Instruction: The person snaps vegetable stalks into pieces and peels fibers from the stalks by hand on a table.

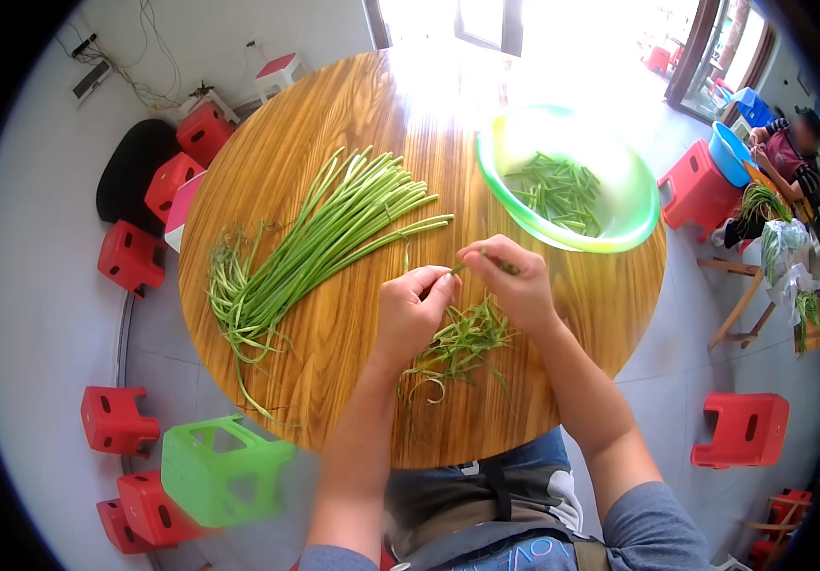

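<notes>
My left hand point(412, 312) and my right hand point(514, 284) are close together over the front of the round wooden table point(334, 400). Between their pinched fingers is a short piece of garlic scape point(457, 269), mostly covered by the fingers. Beneath the hands lies a loose heap of thin green trimmings point(467, 343). To the left rests a large bundle of long garlic scapes point(334, 219), its thin curly ends toward the lower left. A green translucent basin point(610, 238) stands beyond my right hand, with short cut green pieces point(557, 190) inside.
Red plastic stools point(132, 257) stand along the left wall, and a green stool point(224, 471) is at the lower left. Another red stool point(741, 430) is on the right. At the far right, a person point(790, 157) sits near a blue basin point(731, 152) and more greens.
</notes>
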The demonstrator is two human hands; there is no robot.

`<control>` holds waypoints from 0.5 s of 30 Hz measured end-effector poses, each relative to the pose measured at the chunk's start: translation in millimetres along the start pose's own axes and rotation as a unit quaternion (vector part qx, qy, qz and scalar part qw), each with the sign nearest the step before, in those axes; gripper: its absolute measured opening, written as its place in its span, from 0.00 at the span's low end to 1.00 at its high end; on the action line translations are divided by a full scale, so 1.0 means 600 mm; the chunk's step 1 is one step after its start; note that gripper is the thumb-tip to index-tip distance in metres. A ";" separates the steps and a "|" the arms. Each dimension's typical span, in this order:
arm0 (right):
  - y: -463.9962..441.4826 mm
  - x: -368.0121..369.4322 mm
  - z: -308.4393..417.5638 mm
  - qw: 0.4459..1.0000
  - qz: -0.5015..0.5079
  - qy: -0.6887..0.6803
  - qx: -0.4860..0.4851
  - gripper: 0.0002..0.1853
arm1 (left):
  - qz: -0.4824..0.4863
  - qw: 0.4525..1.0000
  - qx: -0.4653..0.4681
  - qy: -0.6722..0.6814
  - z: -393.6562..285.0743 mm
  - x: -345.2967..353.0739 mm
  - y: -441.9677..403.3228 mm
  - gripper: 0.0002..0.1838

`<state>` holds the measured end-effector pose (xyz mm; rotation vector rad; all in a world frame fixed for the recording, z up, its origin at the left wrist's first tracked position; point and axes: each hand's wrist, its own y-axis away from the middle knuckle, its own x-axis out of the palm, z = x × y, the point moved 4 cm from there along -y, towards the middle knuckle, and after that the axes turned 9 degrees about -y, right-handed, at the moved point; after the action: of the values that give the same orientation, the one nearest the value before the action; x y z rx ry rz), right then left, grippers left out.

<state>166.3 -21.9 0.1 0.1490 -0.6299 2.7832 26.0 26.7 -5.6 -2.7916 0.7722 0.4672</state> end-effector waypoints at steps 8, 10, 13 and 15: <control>0.027 0.041 0.004 0.942 0.089 0.215 -0.240 0.13 | -0.016 0.981 -0.091 0.172 0.022 -0.008 -0.008 0.09; 0.028 0.044 0.008 0.936 0.074 0.224 -0.261 0.13 | -0.018 0.978 -0.093 0.188 0.018 -0.009 -0.008 0.09; 0.029 0.044 0.010 0.912 0.069 0.275 -0.295 0.12 | -0.011 0.980 -0.087 0.179 0.013 -0.004 -0.005 0.09; 0.024 0.038 0.023 0.921 0.031 0.281 -0.268 0.10 | 0.013 0.982 -0.096 0.160 0.000 -0.004 0.002 0.10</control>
<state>140.9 -34.7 10.0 -0.7607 -1.1933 2.4032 23.3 26.8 -4.8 -3.0861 0.8692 0.0972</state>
